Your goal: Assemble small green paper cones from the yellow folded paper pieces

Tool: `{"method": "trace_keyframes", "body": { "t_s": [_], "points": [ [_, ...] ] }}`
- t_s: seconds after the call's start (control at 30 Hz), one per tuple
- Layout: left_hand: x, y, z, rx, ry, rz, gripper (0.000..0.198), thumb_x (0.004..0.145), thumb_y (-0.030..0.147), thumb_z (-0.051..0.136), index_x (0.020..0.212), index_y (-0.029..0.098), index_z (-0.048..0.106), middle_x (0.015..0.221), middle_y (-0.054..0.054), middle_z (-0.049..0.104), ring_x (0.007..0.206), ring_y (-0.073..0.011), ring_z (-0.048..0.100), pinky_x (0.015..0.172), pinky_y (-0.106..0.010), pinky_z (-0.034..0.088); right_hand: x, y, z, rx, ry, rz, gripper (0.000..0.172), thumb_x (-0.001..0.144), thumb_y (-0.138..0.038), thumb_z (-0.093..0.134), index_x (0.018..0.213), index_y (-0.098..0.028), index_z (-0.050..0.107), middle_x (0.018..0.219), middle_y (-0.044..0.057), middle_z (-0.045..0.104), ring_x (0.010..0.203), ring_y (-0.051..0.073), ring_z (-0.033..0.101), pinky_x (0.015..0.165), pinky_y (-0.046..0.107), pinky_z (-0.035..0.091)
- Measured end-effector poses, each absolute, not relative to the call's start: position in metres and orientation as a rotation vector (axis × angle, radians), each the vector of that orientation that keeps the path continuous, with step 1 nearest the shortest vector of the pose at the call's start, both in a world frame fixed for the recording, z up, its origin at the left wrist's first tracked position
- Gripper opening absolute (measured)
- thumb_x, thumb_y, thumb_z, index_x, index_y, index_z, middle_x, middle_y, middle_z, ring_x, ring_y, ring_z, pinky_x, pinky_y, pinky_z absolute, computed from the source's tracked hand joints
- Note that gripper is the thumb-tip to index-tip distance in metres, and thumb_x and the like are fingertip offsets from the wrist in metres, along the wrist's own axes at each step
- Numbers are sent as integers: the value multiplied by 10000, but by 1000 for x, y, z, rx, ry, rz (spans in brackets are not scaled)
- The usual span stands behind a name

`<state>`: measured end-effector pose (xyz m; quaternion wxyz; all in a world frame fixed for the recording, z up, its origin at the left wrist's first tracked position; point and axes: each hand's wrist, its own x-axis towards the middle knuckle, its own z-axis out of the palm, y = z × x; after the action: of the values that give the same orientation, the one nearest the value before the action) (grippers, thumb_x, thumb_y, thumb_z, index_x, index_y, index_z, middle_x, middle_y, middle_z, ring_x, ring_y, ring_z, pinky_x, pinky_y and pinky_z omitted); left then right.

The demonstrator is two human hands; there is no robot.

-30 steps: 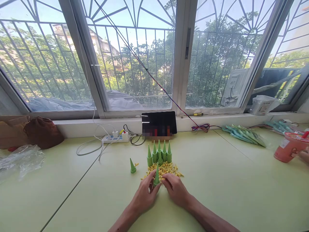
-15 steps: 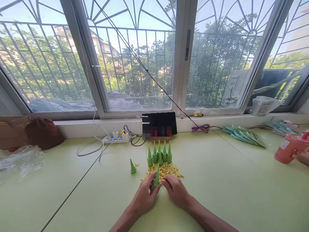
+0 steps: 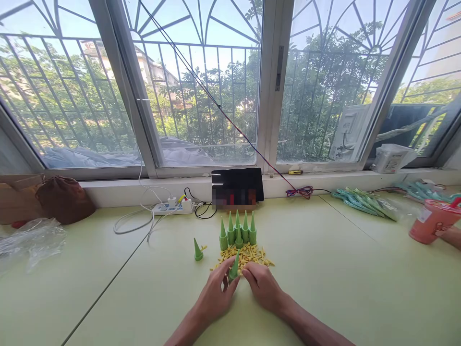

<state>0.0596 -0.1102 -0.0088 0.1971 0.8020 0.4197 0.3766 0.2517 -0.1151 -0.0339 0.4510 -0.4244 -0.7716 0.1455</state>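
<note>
My left hand [image 3: 215,292] pinches the base of a green cone [image 3: 234,266] that tilts slightly right, just above the pale green table [image 3: 342,269]. My right hand [image 3: 263,286] is closed beside it, fingertips at the cone's base and at the near edge of a pile of small yellow pieces [image 3: 248,253]; what those fingers hold is hidden. Behind the pile stands a tight group of several upright green cones [image 3: 237,228]. One more green cone [image 3: 197,250] stands alone to the left.
A dark tablet [image 3: 237,185] leans on the sill behind the cones, with a power strip and cables [image 3: 173,206] to its left. A brown pouch [image 3: 65,198] and clear plastic [image 3: 30,238] lie far left. Another person's hand holds a red drink cup [image 3: 432,218] at the right, near green packets [image 3: 363,201].
The held cone has tipped a little to the right and both hands have shifted slightly. Nothing else has moved.
</note>
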Motion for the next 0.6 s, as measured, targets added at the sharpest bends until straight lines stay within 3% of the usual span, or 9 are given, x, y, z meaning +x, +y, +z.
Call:
{"method": "trace_keyframes", "body": {
  "t_s": [0.33,0.6],
  "points": [
    [62,-112,-5,2245,1129,1101,251,946,267,604,1187,257,674,1041,-65,737,685,-159,657,690,-298,594,252,-113,-36,-1041,-1924,342,518,1109,-442,250,690,-226,462,628,-2,552,553,151,462,547,272,316],
    [61,-110,-7,2245,1162,1068,235,951,305,590,1163,238,667,974,-58,729,694,-168,658,725,-332,601,251,-115,-31,-1014,-1891,345,494,1104,-428,307,726,-216,544,682,17,611,611,162,540,587,269,397]
  ]
}}
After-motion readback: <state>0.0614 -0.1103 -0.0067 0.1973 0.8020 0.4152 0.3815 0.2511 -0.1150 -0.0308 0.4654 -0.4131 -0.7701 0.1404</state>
